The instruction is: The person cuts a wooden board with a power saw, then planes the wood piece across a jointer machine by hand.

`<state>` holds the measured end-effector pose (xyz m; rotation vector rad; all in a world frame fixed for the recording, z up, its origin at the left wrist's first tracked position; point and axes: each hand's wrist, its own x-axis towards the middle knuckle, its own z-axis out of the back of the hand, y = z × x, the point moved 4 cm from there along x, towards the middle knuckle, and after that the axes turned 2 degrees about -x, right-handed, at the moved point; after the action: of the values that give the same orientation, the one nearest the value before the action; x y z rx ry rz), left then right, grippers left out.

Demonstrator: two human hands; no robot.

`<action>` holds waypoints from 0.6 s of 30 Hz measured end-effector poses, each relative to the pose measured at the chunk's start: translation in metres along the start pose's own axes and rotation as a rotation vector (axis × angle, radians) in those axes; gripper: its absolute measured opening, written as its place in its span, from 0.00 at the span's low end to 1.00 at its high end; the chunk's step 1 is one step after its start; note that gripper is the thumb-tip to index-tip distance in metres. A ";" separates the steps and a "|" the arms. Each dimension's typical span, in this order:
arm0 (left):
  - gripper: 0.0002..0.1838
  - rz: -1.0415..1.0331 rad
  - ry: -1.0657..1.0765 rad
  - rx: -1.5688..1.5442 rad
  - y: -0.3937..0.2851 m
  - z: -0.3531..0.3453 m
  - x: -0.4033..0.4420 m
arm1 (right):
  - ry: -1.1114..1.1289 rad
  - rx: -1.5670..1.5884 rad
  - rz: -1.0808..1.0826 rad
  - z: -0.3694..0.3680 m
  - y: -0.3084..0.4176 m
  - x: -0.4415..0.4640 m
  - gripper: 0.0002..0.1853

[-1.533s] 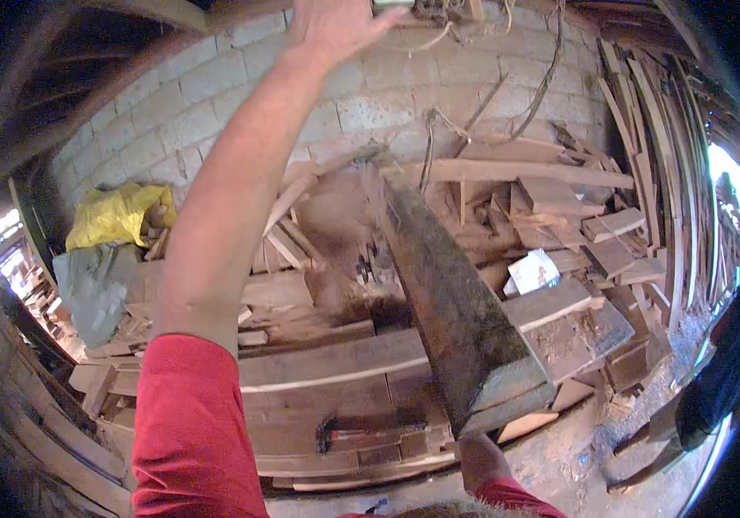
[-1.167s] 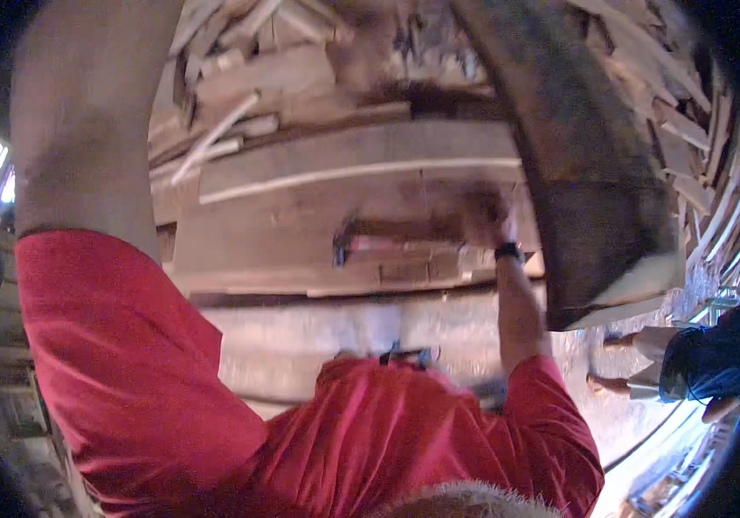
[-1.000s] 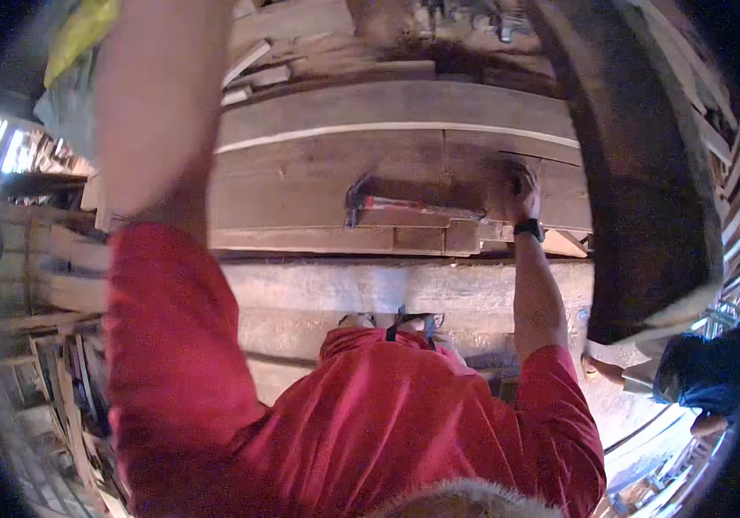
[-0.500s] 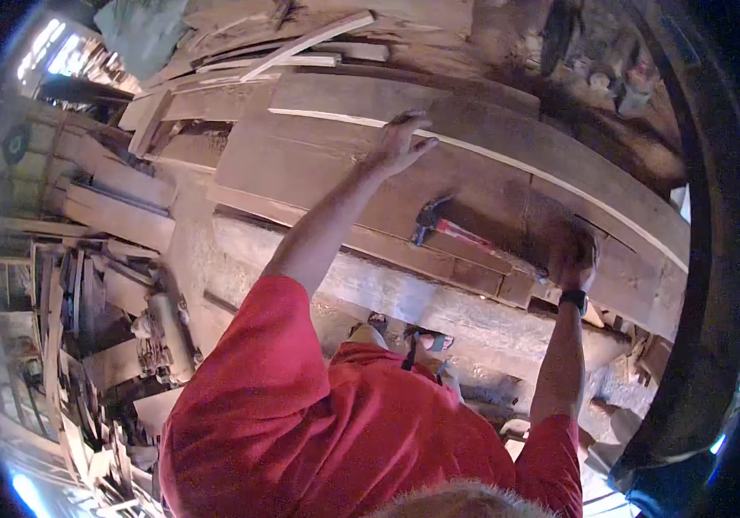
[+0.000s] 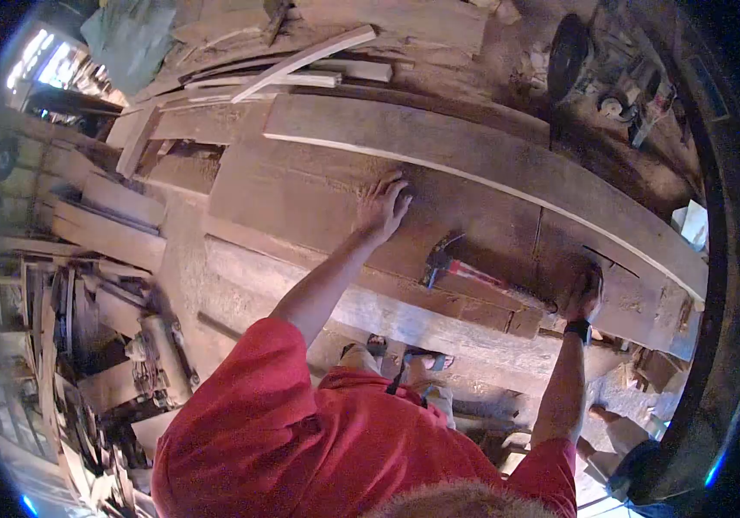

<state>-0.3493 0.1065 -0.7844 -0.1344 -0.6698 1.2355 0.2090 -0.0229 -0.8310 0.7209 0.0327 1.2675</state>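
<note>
A claw hammer with a red handle and dark head lies on the brown wooden boards between my hands, its head to the left. Over these boards, left of the hammer, is my left hand, fingers loosely bent and apart, with nothing in it. Close to the right end of the hammer handle is my right hand, a dark watch on its wrist. Shadow hides how its fingers are set. A long plank with a pale edge lies along the far side of the boards, beyond both hands.
Loose wood strips lie at the back left. Offcuts crowd the floor on the left. A dark post rises at the right edge. Another person's leg shows at lower right.
My left hand has come off the long plank's edge and moved toward me over the boards. The plank now lies flatter against the far side. My right hand stays near the hammer's handle end.
</note>
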 end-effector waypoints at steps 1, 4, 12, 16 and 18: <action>0.18 0.010 -0.007 -0.038 0.004 -0.001 0.001 | -0.006 -0.003 -0.005 -0.009 -0.003 0.006 0.26; 0.18 -0.024 -0.072 -0.123 0.024 -0.024 -0.003 | -0.030 0.551 -0.181 -0.027 -0.031 -0.006 0.24; 0.17 -0.093 -0.027 -0.091 0.012 -0.010 0.006 | -0.065 -0.054 0.069 0.007 0.020 0.008 0.22; 0.18 -0.106 -0.018 -0.102 0.011 -0.013 0.005 | -0.087 -0.065 0.063 -0.013 -0.007 -0.003 0.21; 0.18 -0.131 -0.040 -0.094 0.020 -0.022 0.002 | -0.115 -0.045 0.072 -0.002 -0.013 -0.005 0.19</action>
<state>-0.3535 0.1206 -0.8104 -0.1417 -0.7596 1.0843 0.2173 -0.0273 -0.8409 0.7605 -0.1164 1.2895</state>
